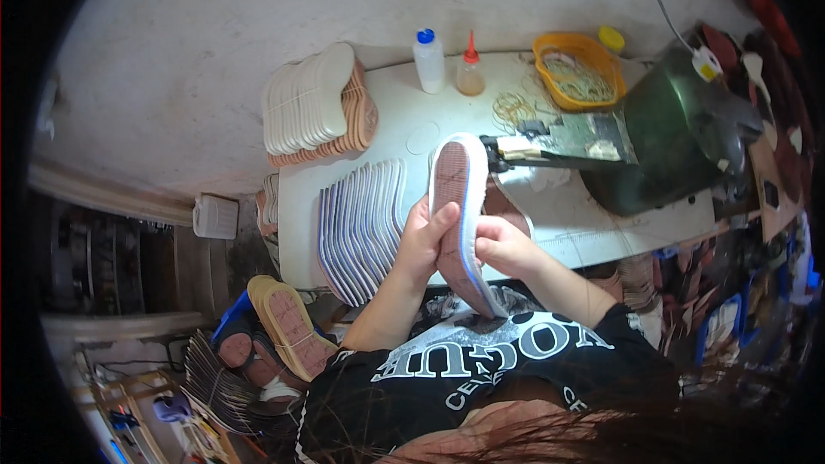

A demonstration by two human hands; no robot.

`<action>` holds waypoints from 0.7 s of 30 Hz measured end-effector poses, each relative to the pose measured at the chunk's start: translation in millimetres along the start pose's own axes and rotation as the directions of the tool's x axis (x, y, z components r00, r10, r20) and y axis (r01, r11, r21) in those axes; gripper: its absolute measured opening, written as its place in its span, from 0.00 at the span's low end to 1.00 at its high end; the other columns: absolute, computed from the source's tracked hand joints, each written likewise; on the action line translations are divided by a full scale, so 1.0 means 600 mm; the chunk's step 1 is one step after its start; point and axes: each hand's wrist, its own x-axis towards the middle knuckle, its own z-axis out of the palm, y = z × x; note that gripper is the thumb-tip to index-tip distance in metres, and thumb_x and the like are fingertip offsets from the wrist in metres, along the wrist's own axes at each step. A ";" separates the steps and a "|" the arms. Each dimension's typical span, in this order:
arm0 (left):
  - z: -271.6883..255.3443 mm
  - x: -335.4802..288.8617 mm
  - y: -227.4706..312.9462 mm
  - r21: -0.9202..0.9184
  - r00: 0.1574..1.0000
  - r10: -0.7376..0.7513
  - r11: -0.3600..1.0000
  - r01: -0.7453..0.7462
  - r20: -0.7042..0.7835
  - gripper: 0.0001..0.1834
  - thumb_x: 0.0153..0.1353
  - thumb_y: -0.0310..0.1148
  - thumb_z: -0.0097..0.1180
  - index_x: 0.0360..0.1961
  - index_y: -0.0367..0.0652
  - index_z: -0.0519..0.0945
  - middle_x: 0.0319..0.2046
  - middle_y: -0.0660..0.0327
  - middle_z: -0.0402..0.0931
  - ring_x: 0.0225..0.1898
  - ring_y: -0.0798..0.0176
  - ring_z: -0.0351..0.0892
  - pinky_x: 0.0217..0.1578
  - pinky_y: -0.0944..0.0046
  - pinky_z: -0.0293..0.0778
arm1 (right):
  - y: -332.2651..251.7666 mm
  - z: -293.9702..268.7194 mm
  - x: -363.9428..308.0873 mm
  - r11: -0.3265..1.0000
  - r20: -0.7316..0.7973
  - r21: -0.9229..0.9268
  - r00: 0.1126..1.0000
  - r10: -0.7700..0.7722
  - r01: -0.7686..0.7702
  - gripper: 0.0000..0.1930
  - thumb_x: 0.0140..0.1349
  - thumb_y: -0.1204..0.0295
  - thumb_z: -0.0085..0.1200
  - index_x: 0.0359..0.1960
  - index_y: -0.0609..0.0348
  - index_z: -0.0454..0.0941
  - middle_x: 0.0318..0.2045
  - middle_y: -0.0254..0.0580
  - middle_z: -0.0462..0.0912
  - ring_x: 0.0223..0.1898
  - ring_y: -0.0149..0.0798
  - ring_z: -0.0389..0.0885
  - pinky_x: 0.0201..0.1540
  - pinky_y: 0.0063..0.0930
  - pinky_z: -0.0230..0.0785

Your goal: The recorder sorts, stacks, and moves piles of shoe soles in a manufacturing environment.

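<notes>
Over the white table (344, 206), the left hand (421, 245) and right hand (507, 245) both grip a shoe sole (460, 215) by its long sides; fingers curl tight around it. It looks light and bendy, so the edges seem best to hold; a row of soles (361, 223) lies just beside.

The person wears a black short-sleeved T-shirt (481, 369) with large white block lettering and a pale printed graphic across the chest. Forearms are bare. Both hands are ungloved, without visible rings.
</notes>
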 end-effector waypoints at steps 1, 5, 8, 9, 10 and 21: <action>0.014 0.000 0.000 0.029 1.000 -0.015 0.999 0.015 -0.001 0.27 0.57 0.46 0.62 0.49 0.37 0.70 0.36 0.60 0.78 0.33 0.70 0.79 0.34 0.70 0.77 | -0.006 -0.019 0.006 0.994 0.088 -0.099 0.994 0.059 -0.050 0.22 0.56 0.54 0.62 0.36 0.64 0.78 0.25 0.34 0.79 0.23 0.25 0.73 0.27 0.20 0.67; 0.021 0.011 -0.012 0.231 0.991 0.135 0.964 -0.128 -0.015 0.22 0.58 0.40 0.62 0.48 0.37 0.72 0.36 0.61 0.79 0.36 0.70 0.79 0.39 0.69 0.75 | -0.069 -0.032 0.016 0.976 0.203 -0.168 0.964 0.169 -0.136 0.17 0.56 0.59 0.63 0.31 0.64 0.81 0.24 0.35 0.81 0.25 0.27 0.76 0.29 0.19 0.69; 0.012 0.020 -0.023 0.428 0.950 0.293 0.876 -0.221 -0.109 0.20 0.59 0.35 0.62 0.48 0.36 0.72 0.38 0.62 0.78 0.39 0.70 0.78 0.43 0.69 0.74 | -0.132 -0.016 0.007 0.850 0.041 -0.449 0.944 0.326 -0.274 0.13 0.59 0.64 0.58 0.31 0.66 0.82 0.24 0.41 0.82 0.25 0.32 0.79 0.30 0.27 0.71; 0.015 0.023 -0.026 0.526 0.936 0.308 0.832 -0.177 -0.171 0.23 0.58 0.33 0.63 0.51 0.35 0.70 0.43 0.61 0.77 0.44 0.69 0.76 0.47 0.68 0.72 | -0.128 -0.012 0.008 0.664 -0.070 -0.723 0.977 0.202 -0.189 0.13 0.59 0.65 0.57 0.31 0.66 0.82 0.23 0.46 0.81 0.24 0.36 0.79 0.30 0.29 0.71; 0.018 0.028 -0.032 0.528 0.936 0.308 0.831 -0.177 -0.171 0.23 0.58 0.33 0.63 0.51 0.35 0.70 0.43 0.61 0.77 0.44 0.69 0.76 0.47 0.68 0.72 | -0.124 -0.007 0.010 0.384 -0.129 -0.913 0.991 0.043 -0.136 0.12 0.59 0.66 0.56 0.30 0.65 0.81 0.21 0.50 0.80 0.23 0.39 0.79 0.31 0.31 0.71; 0.020 0.132 0.030 0.163 0.918 0.296 0.952 -0.260 -0.263 0.19 0.56 0.27 0.61 0.48 0.36 0.72 0.39 0.60 0.78 0.38 0.68 0.78 0.41 0.68 0.74 | -0.102 -0.020 -0.032 0.861 -0.194 -0.500 0.981 -0.010 -0.090 0.14 0.63 0.67 0.56 0.44 0.64 0.79 0.34 0.33 0.83 0.35 0.22 0.76 0.40 0.21 0.70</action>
